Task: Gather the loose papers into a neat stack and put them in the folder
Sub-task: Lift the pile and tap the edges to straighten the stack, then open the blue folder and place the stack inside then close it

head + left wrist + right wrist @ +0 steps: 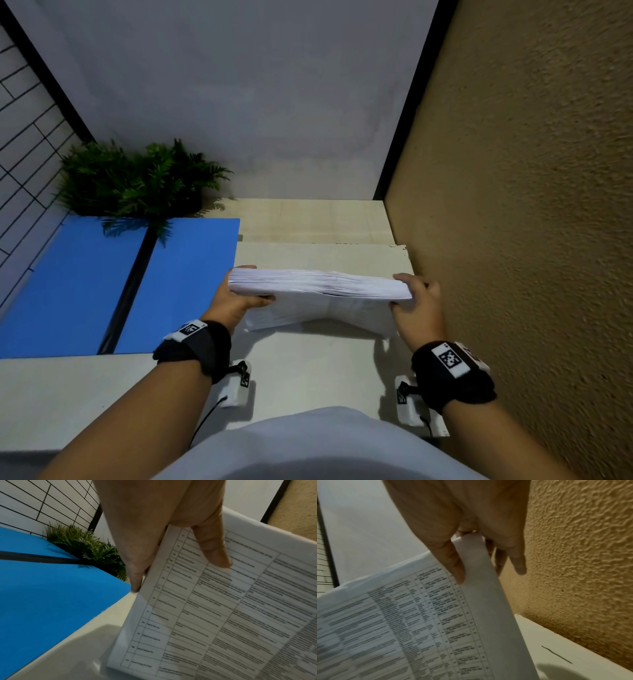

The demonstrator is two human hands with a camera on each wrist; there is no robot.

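**Paper stack held upright at both ends**

The paper stack (320, 286) is gripped by the left hand (236, 298) and right hand (416, 301), thumbs in front, fingers behind. Its lower edge is stood on the table (308, 359), right of the open blue folder (78, 284).

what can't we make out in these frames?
- Print on the papers: blurred in both wrist views, unreadable.
- Bottom edge of the papers: head view does not settle whether it touches the desk.
- Left hand fingers: behind the stack in the head view.
- Right hand fingers: mostly behind the sheets in its wrist view.
- Blue folder: cut by the left edge; the plant overhangs its far end.
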